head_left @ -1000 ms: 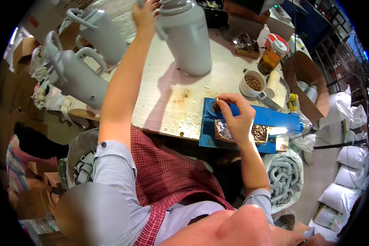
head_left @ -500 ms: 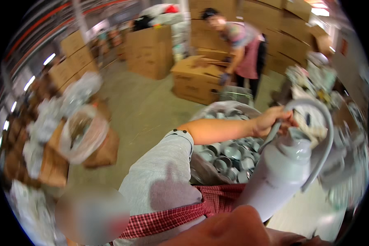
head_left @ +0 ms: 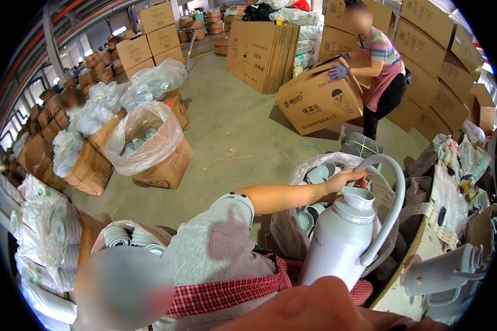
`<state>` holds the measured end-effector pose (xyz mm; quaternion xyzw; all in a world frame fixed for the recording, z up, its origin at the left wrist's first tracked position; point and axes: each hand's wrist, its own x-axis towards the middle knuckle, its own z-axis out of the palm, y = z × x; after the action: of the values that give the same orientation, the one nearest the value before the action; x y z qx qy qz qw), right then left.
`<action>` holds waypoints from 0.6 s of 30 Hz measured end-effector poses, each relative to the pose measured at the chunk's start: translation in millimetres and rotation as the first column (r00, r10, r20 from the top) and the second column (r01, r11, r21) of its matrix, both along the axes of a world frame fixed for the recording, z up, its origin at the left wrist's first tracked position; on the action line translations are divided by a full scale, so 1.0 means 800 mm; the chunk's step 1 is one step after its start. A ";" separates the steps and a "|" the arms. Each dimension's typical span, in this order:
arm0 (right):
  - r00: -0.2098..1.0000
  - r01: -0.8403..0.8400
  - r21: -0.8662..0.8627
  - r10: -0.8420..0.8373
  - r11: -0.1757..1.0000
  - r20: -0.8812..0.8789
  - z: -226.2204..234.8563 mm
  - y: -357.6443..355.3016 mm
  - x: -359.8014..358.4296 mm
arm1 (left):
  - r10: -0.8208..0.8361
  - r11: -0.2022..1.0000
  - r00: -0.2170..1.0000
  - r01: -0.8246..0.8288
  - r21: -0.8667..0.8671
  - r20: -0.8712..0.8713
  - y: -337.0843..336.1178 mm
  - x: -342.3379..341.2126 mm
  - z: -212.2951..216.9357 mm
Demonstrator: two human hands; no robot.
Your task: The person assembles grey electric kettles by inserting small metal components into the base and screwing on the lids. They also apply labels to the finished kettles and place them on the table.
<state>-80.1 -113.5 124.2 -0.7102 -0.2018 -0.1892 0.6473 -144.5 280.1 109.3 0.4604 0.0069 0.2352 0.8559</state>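
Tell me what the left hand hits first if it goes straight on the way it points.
The white jug: the left hand seems to sit at its lid, where the looped handle starts. Depth is unclear.

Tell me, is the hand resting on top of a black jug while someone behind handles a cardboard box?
Not quite: the head view shows the jug is white, not black. The left hand does rest on its top, and a person behind does handle a cardboard box.

I see a warehouse with a bare concrete floor (head_left: 226, 127), stacked cardboard boxes (head_left: 154, 33) along the walls, and windows (head_left: 36, 91) letting daylight in at left.
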 end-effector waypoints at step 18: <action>0.998 -0.053 -0.009 0.053 0.999 0.034 0.015 0.005 -0.021 | -0.015 1.000 0.999 0.016 -0.026 0.052 -0.014 0.011 0.001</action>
<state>-96.7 -109.4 135.9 -0.7041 -0.2324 -0.1830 0.6456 -135.8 269.1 110.1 0.4429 -0.0159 0.2403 0.8636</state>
